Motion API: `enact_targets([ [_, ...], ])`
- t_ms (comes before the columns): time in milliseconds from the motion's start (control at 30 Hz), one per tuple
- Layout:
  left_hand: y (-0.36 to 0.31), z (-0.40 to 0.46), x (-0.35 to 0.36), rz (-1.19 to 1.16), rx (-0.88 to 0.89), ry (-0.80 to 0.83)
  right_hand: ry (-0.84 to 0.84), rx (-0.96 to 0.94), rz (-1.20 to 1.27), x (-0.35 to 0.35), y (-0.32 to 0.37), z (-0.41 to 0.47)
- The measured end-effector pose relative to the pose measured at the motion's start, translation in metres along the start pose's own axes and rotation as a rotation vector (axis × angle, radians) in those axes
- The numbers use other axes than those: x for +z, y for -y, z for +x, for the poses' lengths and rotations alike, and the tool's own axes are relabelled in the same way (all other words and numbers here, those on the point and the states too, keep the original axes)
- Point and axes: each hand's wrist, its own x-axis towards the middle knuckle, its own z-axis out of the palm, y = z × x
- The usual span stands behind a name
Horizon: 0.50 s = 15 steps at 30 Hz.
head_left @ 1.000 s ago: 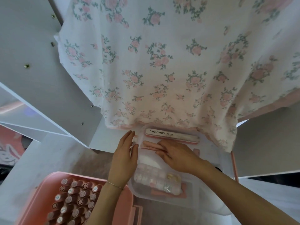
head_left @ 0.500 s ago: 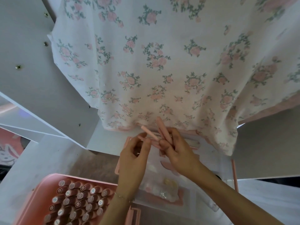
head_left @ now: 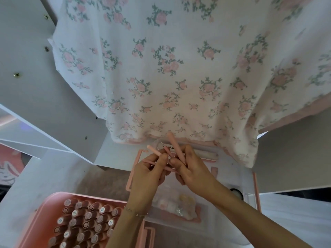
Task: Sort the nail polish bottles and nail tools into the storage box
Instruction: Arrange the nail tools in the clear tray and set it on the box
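Note:
Both hands meet above a clear plastic storage box (head_left: 238, 178) with pink latches. My left hand (head_left: 146, 174) pinches a thin pink nail tool (head_left: 153, 150) between thumb and fingers. My right hand (head_left: 189, 169) grips a thicker pink nail tool (head_left: 174, 144) that sticks up and away from me; a few thinner pink sticks cross between the two hands. Inside the box lie a white nail file (head_left: 204, 154) at the far side and a small compartment case of nail decorations (head_left: 177, 203). A pink tray (head_left: 41, 217) at lower left holds several nail polish bottles (head_left: 84, 219).
A floral cloth (head_left: 170, 68) hangs over the far edge, just above the box. White shelf panels (head_left: 26, 86) rise at left and a white board (head_left: 295, 154) lies at right. The boxes stand on a white table surface (head_left: 44, 176).
Both hands lifted out of the clear box with the pink tools. They now hold them together above the box, closer to each other than before.

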Motion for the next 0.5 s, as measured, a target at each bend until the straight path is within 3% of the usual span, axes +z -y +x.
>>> enact_targets([
  [100, 0.001, 0.0, -0.004, 0.037, 0.011, 0.043, 0.051, -0.019, -0.055, -0.001, 0.0, 0.0],
  [333, 0.003, 0.002, -0.004, 0.094, 0.01, -0.079, 0.064, 0.028, -0.082, 0.002, -0.003, 0.003],
  [400, 0.001, 0.004, -0.009, 0.069, 0.008, -0.145, 0.001, 0.038, -0.092, -0.002, -0.001, 0.003],
  [500, 0.0, 0.007, -0.023, 0.084, 0.031, -0.24, -0.172, -0.015, -0.356, -0.019, -0.003, 0.004],
])
